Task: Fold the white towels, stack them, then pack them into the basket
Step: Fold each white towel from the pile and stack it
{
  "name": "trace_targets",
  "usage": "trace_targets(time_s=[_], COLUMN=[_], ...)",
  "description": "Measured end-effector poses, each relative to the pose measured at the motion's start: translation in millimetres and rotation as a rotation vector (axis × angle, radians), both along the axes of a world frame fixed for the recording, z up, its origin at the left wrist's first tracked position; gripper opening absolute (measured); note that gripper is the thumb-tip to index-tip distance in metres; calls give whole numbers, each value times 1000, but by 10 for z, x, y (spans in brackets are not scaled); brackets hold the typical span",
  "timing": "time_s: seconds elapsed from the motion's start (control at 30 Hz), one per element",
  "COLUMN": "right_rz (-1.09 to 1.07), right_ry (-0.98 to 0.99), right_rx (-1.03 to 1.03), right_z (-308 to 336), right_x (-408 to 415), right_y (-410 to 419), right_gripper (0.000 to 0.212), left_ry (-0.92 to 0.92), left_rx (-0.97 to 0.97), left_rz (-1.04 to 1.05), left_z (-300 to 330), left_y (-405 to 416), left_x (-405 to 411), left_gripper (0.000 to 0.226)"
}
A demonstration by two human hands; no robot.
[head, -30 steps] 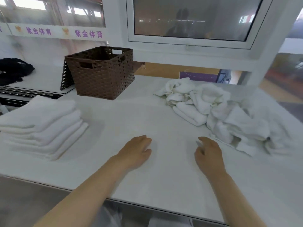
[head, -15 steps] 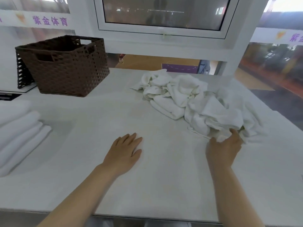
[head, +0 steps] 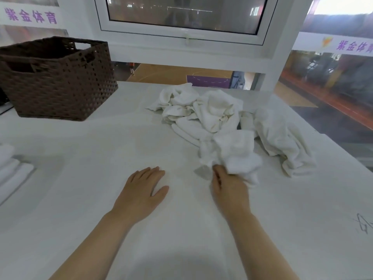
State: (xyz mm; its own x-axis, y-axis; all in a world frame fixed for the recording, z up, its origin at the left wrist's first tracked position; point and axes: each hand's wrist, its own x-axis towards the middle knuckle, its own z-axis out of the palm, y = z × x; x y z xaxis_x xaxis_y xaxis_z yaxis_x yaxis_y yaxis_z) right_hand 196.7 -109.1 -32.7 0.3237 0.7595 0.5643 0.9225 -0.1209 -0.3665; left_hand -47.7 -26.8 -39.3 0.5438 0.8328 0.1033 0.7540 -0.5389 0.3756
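Right fingers [head: 217, 174] pinching crumpled towel [head: 236, 152] at pile [head: 218, 112] near edge; left hand [head: 141, 196] fingers spread flat on bench [head: 80, 188]

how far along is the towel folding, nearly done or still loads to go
Partly done. A stack of folded towels sits at the table's left edge. In hand: the right hand has its grip on a crumpled towel at the near side of the unfolded pile, while the left hand lies flat on the table. Left: several towels to fold and the packing; no towels show in the basket.

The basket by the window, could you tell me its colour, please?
Dark brown woven basket, head view.
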Motion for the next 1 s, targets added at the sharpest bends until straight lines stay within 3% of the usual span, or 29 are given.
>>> trace_targets(time_s=[0.07, 0.13, 0.2, 0.27, 0.33, 0.43, 0.63, 0.7, 0.83, 0.9, 1.0], right_rz=[105, 223, 352, 463, 550, 585, 457, 366, 49, -69, -75], right_ry=[-174, -214, -191, -169, -157, -196, -253, -251, -76, 39, 124], right_rx=[6, -14, -57, -83, -75, 56, 361, 404, 265, 181, 48], right_z=[-60, -129, -171, -156, -92, -26, 20, 38, 67, 44, -14], right_x=[-297, -555, -706, -773, -788, -760, -655, -620, -422, -306, -210], right_y=[36, 43, 34, 9, -33, -97, -104, -102, -72, -76, -81], right_gripper=[21, 26, 13, 8, 9, 8, 12, 28, 60, 63, 65], left_ry=[-121, -333, -639, -889, -922, -879, -1055, -1045, -1065, -1107, -1233], left_rx=[-2, -133, -481, -756, -675, -520, -621, -562, -524, -526, -491], left_rz=[-3, -33, -102, -99, -78, -7, 9, 50, 104, 152, 310], left_z=[45, 123, 192, 186, 148, 112, 184, 200, 208, 218, 235], left_y=[-14, -33, -88, -107, -86, -50, -95, -76, -52, -29, 40], left_x=[-2, -8, -18, -19, -5, 61, 291, 348, 312, 225, 112], left_gripper=[61, 47, 40, 48, 49, 31, 31, 19, 23, 26, 28])
